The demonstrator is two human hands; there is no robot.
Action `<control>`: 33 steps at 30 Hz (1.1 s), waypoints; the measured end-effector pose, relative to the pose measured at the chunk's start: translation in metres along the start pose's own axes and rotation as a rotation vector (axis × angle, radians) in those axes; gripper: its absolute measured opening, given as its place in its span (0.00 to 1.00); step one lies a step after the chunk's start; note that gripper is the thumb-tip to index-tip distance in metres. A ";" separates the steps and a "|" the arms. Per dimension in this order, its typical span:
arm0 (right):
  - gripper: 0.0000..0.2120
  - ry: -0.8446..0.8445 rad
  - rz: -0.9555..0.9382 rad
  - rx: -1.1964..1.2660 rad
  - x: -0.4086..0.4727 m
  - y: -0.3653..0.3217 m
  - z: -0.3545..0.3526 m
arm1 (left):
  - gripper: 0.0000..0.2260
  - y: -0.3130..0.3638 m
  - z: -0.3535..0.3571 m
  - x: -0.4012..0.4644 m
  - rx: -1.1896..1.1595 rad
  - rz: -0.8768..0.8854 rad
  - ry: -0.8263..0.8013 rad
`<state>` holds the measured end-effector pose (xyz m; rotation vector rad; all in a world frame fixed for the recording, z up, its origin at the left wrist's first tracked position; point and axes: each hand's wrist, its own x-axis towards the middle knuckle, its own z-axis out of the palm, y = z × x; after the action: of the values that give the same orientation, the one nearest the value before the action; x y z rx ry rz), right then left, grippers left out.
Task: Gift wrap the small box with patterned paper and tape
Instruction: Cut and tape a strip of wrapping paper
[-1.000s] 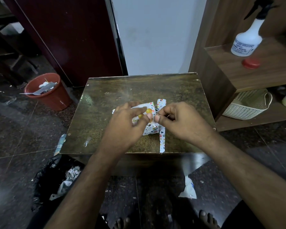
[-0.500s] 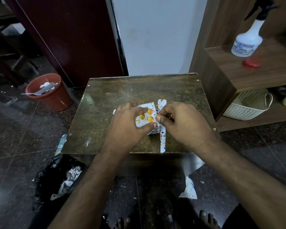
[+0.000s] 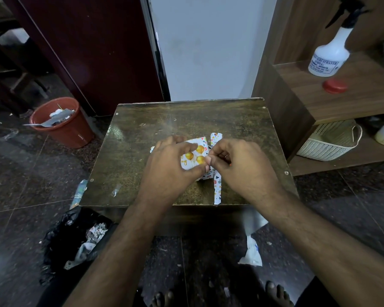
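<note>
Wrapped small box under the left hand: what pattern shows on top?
Gold balloons on white paper, clearest in the head view.

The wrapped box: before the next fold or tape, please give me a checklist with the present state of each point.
1. Left hand holds the wrapped box steady on the table: ok, its grip curls round it.
2. Right hand pinches at the box's right edge: ok; what it pinches, cannot tell.
3. Top face covered by patterned paper: ok.
4. Right end closed flat: cannot tell, fingers hide it.
5. Tape ready: cannot tell, none clearly visible.
6. Loose paper strip kept out of the fold: not ok, it runs beneath the box.
</note>
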<state>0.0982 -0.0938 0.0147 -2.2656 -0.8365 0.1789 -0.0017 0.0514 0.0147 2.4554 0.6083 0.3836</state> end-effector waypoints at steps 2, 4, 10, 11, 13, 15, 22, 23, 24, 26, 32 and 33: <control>0.05 -0.012 0.061 0.064 0.004 0.004 0.003 | 0.25 0.001 -0.001 0.000 -0.001 -0.013 -0.005; 0.06 -0.054 0.115 0.173 0.008 0.008 0.005 | 0.25 0.001 -0.002 -0.001 -0.013 -0.023 -0.012; 0.06 -0.064 0.085 0.109 0.008 0.010 0.004 | 0.28 -0.001 -0.004 -0.001 0.006 -0.007 -0.056; 0.06 -0.046 0.065 0.115 0.007 0.008 0.000 | 0.30 -0.001 -0.007 -0.002 -0.024 -0.015 -0.077; 0.07 -0.003 0.015 0.116 0.005 0.003 -0.007 | 0.32 0.000 -0.013 -0.004 -0.123 -0.021 -0.105; 0.04 0.023 -0.038 0.138 0.002 -0.001 -0.010 | 0.29 -0.001 -0.018 -0.006 -0.211 -0.014 -0.060; 0.41 -0.244 -0.072 -0.003 0.001 -0.004 -0.002 | 0.15 -0.023 -0.018 -0.006 -0.268 -0.392 0.171; 0.43 -0.251 -0.089 -0.029 0.002 -0.004 0.002 | 0.17 -0.023 -0.018 -0.006 -0.295 -0.452 0.161; 0.44 -0.252 -0.100 -0.048 0.002 -0.005 0.005 | 0.21 -0.022 -0.018 -0.006 -0.345 -0.504 0.146; 0.41 -0.241 -0.101 -0.064 0.004 -0.006 0.009 | 0.26 -0.018 -0.020 -0.006 -0.462 -0.549 0.145; 0.38 -0.087 -0.097 0.038 0.020 -0.012 0.018 | 0.20 -0.009 -0.028 -0.002 -0.689 -0.525 0.187; 0.37 -0.069 -0.098 0.047 0.023 -0.012 0.020 | 0.18 -0.009 -0.028 0.001 -0.722 -0.530 0.181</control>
<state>0.1028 -0.0616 0.0097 -2.1798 -0.9677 0.2304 -0.0152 0.0713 0.0313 1.5192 0.9634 0.4993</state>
